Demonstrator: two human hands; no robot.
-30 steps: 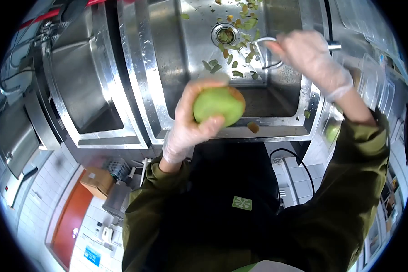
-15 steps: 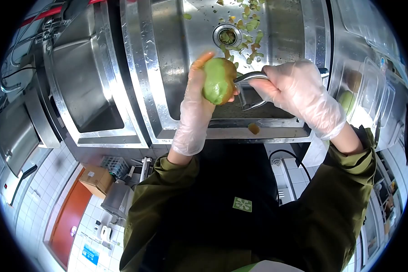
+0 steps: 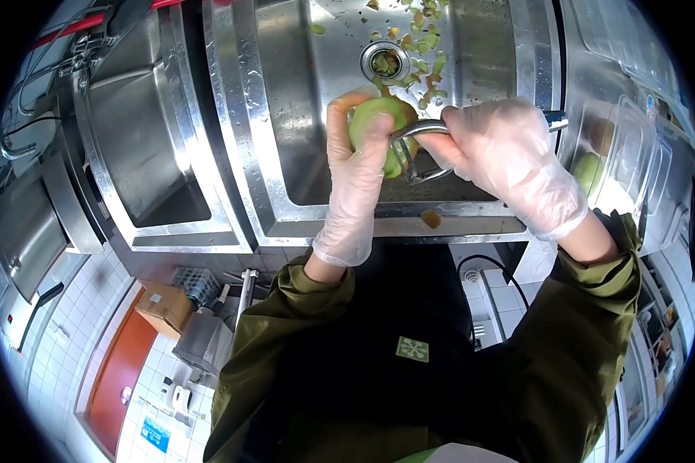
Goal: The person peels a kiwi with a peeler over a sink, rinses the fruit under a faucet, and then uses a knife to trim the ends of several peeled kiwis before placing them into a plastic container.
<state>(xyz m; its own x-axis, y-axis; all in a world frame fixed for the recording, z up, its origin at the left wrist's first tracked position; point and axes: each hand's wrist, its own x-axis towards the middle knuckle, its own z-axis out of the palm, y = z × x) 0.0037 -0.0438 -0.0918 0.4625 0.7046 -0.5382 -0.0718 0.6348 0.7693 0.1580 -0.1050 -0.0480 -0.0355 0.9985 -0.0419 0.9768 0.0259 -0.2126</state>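
My left hand point(image 3: 355, 147), in a clear glove, is wrapped round a partly peeled kiwi point(image 3: 368, 122) above the sink. Bare green flesh faces up, and brown skin shows along its right side. The thumb lies across the top of the fruit. My right hand point(image 3: 506, 150), also gloved, is closed on a metal peeler point(image 3: 423, 126), whose handle end sticks out past the fist. The peeler's head is at the kiwi's right side and appears to touch it. Part of the fruit is hidden behind the thumb and peeler.
Green and brown peelings point(image 3: 428, 46) lie in the steel sink point(image 3: 286, 131) by the drain point(image 3: 384, 62). One brown scrap point(image 3: 431, 219) sits on the front rim. A clear plastic container point(image 3: 618, 166) with fruit stands at the right. Another basin point(image 3: 143, 139) is at the left.
My left hand has moved slightly right and turned the kiwi, its thumb now over the top. The peeler's head has come against the fruit; my right hand has shifted slightly left.
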